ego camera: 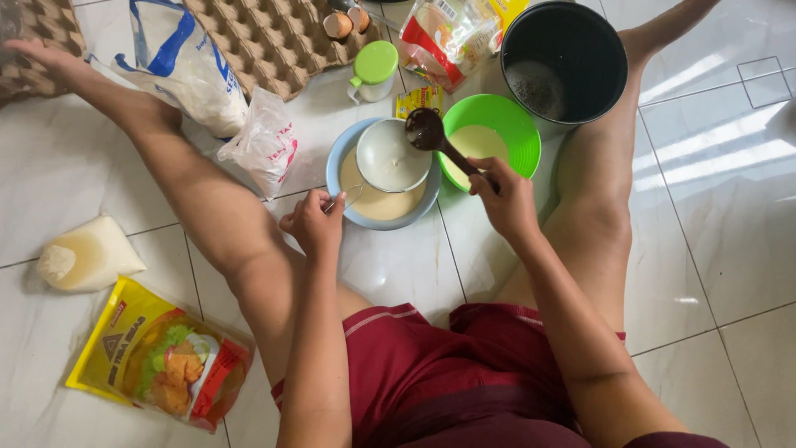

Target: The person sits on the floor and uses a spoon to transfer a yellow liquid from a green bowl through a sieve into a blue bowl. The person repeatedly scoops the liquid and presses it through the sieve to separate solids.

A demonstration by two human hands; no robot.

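My left hand (313, 222) pinches the thin wire handle of a round metal sieve (392, 155), which rests over a pale blue bowl of beige batter (344, 197) on the white tiled floor (398, 265). My right hand (507, 199) is closed around a dark brown ladle (428, 130), its cup over the sieve's right edge. Just right sits a green plastic bowl (510, 124) of batter.
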